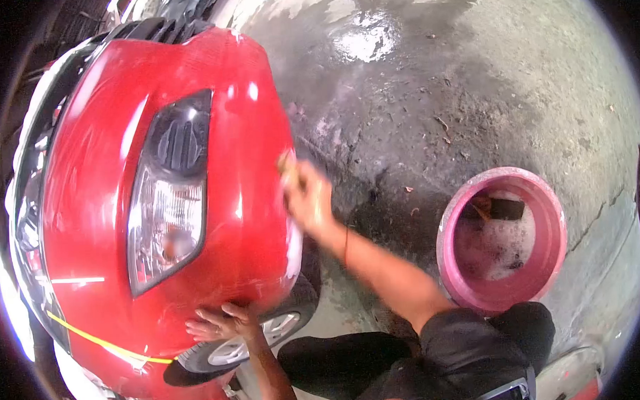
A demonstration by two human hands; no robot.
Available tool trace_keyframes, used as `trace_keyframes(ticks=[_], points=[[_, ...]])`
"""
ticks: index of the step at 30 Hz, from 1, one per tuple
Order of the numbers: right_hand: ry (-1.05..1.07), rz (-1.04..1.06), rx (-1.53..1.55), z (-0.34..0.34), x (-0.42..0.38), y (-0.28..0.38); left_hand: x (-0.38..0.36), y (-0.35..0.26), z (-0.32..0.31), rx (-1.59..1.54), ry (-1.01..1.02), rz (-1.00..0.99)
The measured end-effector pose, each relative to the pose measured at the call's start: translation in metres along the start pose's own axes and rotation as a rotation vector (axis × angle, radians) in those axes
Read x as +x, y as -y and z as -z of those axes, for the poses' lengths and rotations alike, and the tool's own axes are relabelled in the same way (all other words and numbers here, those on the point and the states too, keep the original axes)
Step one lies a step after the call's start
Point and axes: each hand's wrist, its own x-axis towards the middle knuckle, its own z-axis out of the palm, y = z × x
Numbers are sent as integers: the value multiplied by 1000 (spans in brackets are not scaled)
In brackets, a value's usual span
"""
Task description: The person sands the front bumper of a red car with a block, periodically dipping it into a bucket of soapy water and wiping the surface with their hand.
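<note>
My right hand (309, 197) is closed around a small yellowish pad (286, 166), whose exact kind is blurred. It presses the pad to the outer edge of a red car bumper (252, 167). My left hand (222, 323) lies with its fingers spread on the red panel above the front wheel (268, 332). Between the painted surfaces sits a headlight (168, 198) with a clear lens and a dark upper part. Whitish smears and wet-looking highlights show on the red paint. A strip of yellow tape (106, 341) runs along the panel left of my left hand.
A pink tub (453, 266) with foamy water and a dark block (506, 208) inside stands on the floor to my right. The concrete floor (395, 127) is stained and wet in patches, with bits of debris. My knees are close to the wheel.
</note>
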Motion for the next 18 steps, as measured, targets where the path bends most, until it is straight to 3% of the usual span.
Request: trace_keyframes(ticks=[1,3,5,6,9,11,13,15,16,17,18], points=[[-101,87,-61,-4,29,-23,-4,1,6,12,5,7],[-29,-34,-265,0,42,-36,3,-2,2,-2,-15,-10],[20,-40,-5,-2,-13,-21,2,-4,-1,-17,-24,2],[-55,245,-110,0,-46,-12,1,-3,-2,-28,-25,8],[-106,346,-173,-5,-34,-24,3,-3,-6,-43,-31,15],[36,98,-41,1,23,-18,1,-1,1,-12,-6,3],[34,55,-137,2,20,-9,1,1,-3,-11,-40,-2],[50,261,-140,9,-40,-6,2,-2,-1,-47,-23,-6],[-49,400,-125,2,-74,-12,3,-2,-2,-50,-24,-8],[-69,309,-91,-3,-85,-13,2,-2,-4,-56,-13,3],[-49,388,-139,-2,-74,-23,-1,0,-1,-53,3,19]])
